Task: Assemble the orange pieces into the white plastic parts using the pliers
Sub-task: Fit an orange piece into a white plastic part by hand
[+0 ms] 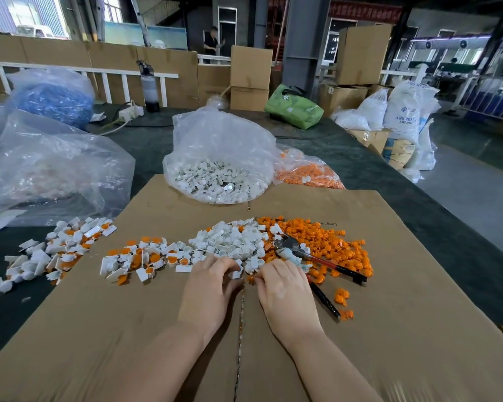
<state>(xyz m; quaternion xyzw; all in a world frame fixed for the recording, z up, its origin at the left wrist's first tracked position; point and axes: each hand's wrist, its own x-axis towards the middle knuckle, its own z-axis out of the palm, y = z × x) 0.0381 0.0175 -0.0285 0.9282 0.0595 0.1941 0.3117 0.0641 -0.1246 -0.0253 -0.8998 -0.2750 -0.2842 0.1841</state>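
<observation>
Picking step: left hand (212, 281) pinches small white plastic part (236, 274); right hand (283, 282) fingers curled on orange piece (251, 279). Red-handled metal pliers (305, 254) lie unused beside; next, seat piece, grab pliers.

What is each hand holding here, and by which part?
The left hand pinches a small white plastic part at its fingertips. The right hand pinches a small orange piece. Which part of each cannot be told. The red-handled pliers lie unheld.

Factory floor — stacked cardboard boxes (249, 72), resin sacks (405, 111), steel column (305, 39), bagged plastic parts (221, 181)
</observation>
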